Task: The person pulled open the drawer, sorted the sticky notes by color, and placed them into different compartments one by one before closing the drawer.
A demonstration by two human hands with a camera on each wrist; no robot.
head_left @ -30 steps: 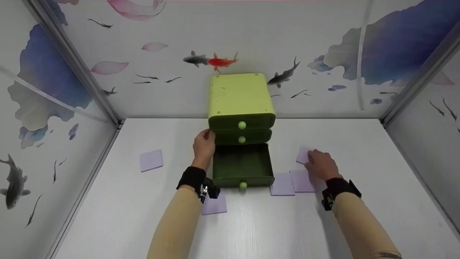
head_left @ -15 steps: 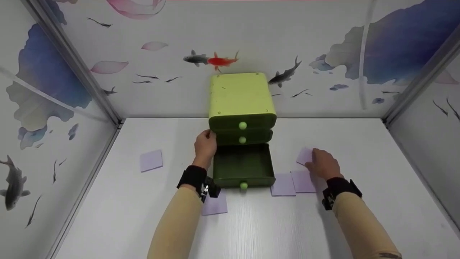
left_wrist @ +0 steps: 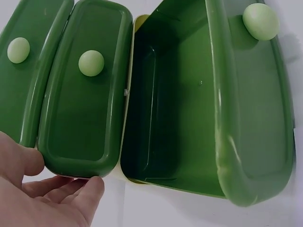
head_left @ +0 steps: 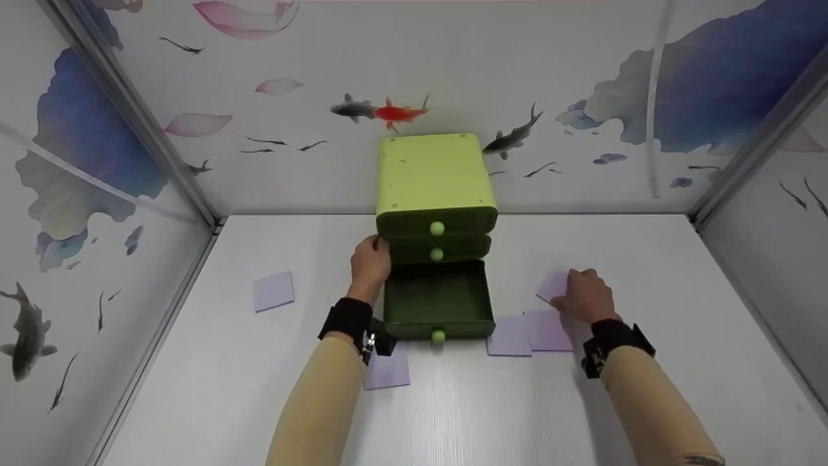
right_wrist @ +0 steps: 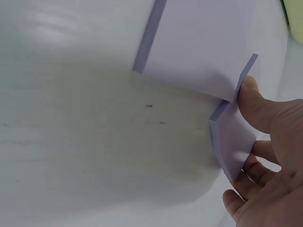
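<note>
Left hand [head_left: 370, 266]: thumb and loosely curled fingers nearly closed round the side edge of the middle drawer [left_wrist: 87, 113], so it's got hold of that one edge.
Right hand [head_left: 587, 296]: thumb and fingers pinching one purple pad [right_wrist: 232, 135] with just a small gap between them; the pad looks bent (only the wrist view really shows it, the hand covers part of it from above).
Other pads: four on the table. Two, a near pad [head_left: 509, 335] and its neighbour [head_left: 548, 331], lie side by side right of the bottom drawer [left_wrist: 262, 109]. A third pad [head_left: 388, 372] is partly hidden by the left wrist, and a far pad [head_left: 273, 291] sits well off to the left.
Chest [head_left: 435, 173]: one, lime top, back of the table.
Drawers: three, dark green. Bottom one's pulled out; the middle and top drawer [left_wrist: 33, 90] look pushed in.
Knobs [head_left: 437, 228]: three, one per drawer.
Straps [head_left: 346, 323]: two, black, one per wrist.
Sleeves [head_left: 317, 401]: two, tan.
Table [head_left: 194, 388]: one, white.
Back wall [head_left: 582, 39]: three big fish, two dark, one red [head_left: 396, 114].
</note>
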